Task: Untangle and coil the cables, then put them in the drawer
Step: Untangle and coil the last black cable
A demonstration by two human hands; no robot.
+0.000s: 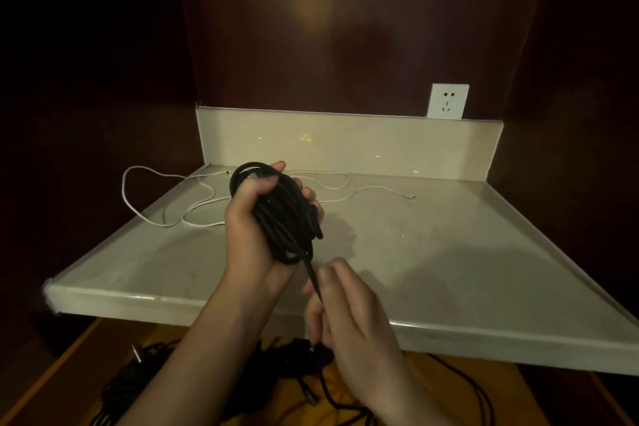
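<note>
My left hand (252,235) holds a thick coil (280,214) of matte black cable above the counter (432,252), fingers curled through the loops in a closed grip. A straight tail runs down from the coil into my right hand (349,308), whose grip pinches it between thumb and fingers. The counter is pale, glossy stone with a raised lip and low backsplash. A thin white cable (193,204) lies in loose curves at its back left, one loop hanging past the edge. Below, more black cables (131,377) lie tangled on a yellowish surface, partly hidden by my forearms and too dim to sort out. A white socket (447,101) sits on the dark wall.
</note>
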